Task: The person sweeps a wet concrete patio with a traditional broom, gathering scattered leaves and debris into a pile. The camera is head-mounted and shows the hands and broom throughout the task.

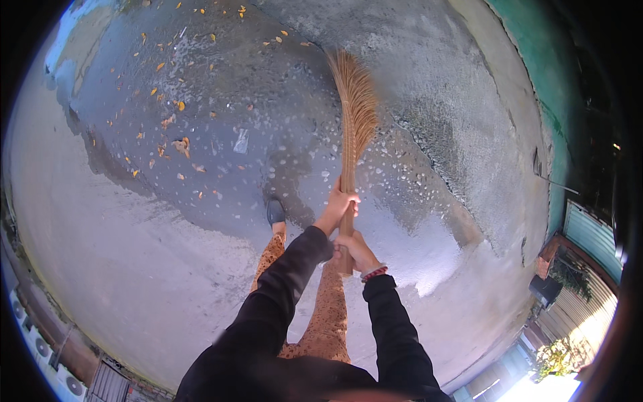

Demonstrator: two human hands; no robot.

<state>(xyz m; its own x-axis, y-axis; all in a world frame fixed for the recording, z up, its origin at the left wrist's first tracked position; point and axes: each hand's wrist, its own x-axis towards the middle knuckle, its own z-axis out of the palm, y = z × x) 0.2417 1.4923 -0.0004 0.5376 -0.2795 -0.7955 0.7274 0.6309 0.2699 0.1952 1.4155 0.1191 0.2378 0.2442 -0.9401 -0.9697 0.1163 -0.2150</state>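
Observation:
A tan straw broom (349, 147) reaches forward from my body, its bristles (358, 90) fanned out over the wet concrete. My left hand (339, 205) is wrapped round the bound lower part of the broom. Closer to me, my right hand (358, 250) grips the handle near its butt end, with a red band and a pale one on that wrist. Whether the bristle tips press on the ground, I cannot tell.
Yellow leaves (181, 145) and a clear plastic scrap (242, 141) lie on the wet ground at the far left. My dark shoe (275, 211) stands left of the broom. A green wall (536, 60) borders the right side, with a dark bucket (546, 289) nearer to me.

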